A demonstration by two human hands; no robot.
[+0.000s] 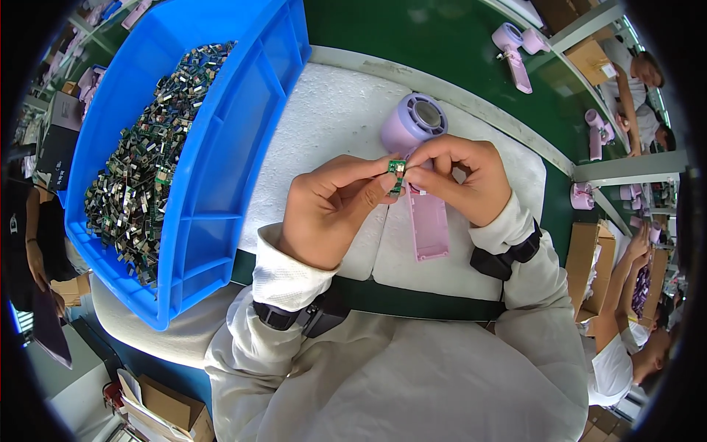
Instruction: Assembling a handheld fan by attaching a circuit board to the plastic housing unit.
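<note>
A small green circuit board (395, 177) is pinched upright between the thumb and fingers of my left hand (324, 206). My right hand (468, 180) is closed in a pinch at the board's right edge; whatever lies between its fingertips is too small to make out. Just beneath those fingers is a pink open handle shell (428, 228), lying on the white foam with a bit of thin wire at its top. It runs up toward a lilac round fan head (414, 124) with a slotted ring and grey centre; my fingers hide where the two meet.
A blue bin (195, 214) piled with small circuit boards (151, 158) stands at the left. White foam sheets (324, 110) cover part of the green table (368, 29). More pink fan parts (517, 59) lie at the far right. Other people work beyond the right edge.
</note>
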